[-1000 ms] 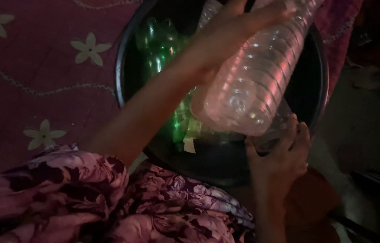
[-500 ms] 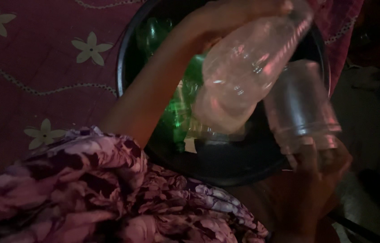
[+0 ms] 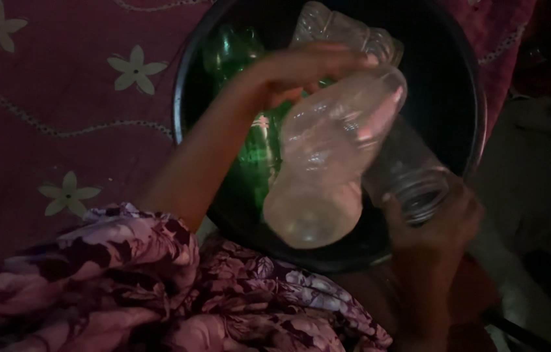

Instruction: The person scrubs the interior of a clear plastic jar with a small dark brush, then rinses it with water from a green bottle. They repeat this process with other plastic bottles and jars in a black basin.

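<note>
My left hand (image 3: 295, 68) grips a large clear plastic bottle (image 3: 327, 163) near its upper end, holding it tilted over a big dark round basin (image 3: 184, 72), its base toward me. My right hand (image 3: 441, 225) holds a clear plastic jar (image 3: 406, 173) by its threaded mouth, tilted against the right side of the bottle. Inside the basin lie green plastic bottles (image 3: 233, 52) and another clear bottle (image 3: 340, 29) at the far side.
The basin rests on a dark red cloth with cream flowers (image 3: 135, 68) and dotted trim. My purple floral sleeve and clothing (image 3: 158, 287) fill the lower left. A dim floor lies to the right.
The large bottle has swung so its base points toward me. The jar, lifted out of the basin by my right hand, has tipped and now leans against the bottle.
</note>
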